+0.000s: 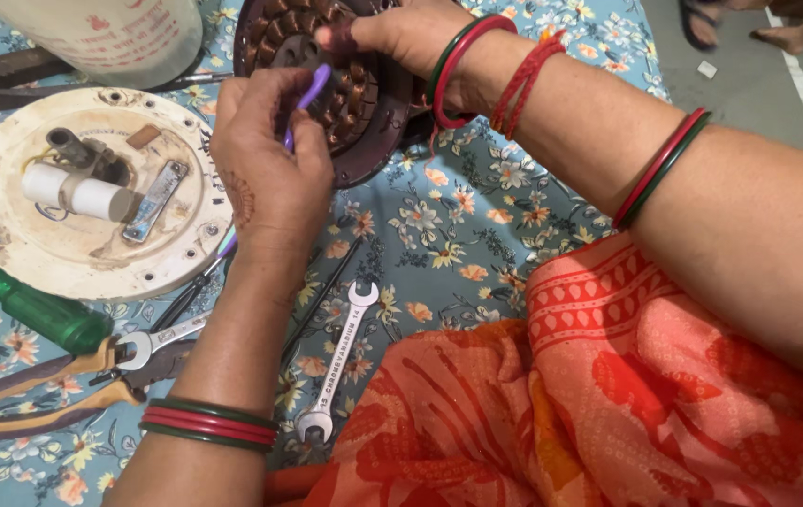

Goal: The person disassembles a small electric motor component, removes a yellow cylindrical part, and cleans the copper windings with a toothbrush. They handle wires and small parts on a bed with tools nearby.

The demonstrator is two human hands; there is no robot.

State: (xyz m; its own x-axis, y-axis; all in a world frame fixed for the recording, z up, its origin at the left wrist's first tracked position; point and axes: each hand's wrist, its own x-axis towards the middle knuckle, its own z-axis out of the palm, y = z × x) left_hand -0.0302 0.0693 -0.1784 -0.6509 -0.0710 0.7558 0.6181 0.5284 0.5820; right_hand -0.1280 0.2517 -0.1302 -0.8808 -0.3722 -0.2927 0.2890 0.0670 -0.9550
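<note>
A purple tool (307, 99) is gripped by the closed fingers of the left hand (270, 160) against 1 dark stator (345, 113) of copper coils, at the top of the floral cloth (476, 216). The stator's rim is pinched by the right hand (401, 38). Counted nearby: 1 white round cover (7, 235), 2 spanners (340, 361), 1 green-handled screwdriver (35, 310), 1 pliers (35, 399)

My left hand (270, 169) bears a faint henna pattern on its back, and its wrist carries stacked red and green bangles (209, 424). My right hand (411, 33) has the same bangles at the wrist, beside a wound red thread (523, 80), with another red-and-green pair (661, 164) higher up the forearm. An orange-red printed sari (608, 394) with pale motifs covers my lap.
</note>
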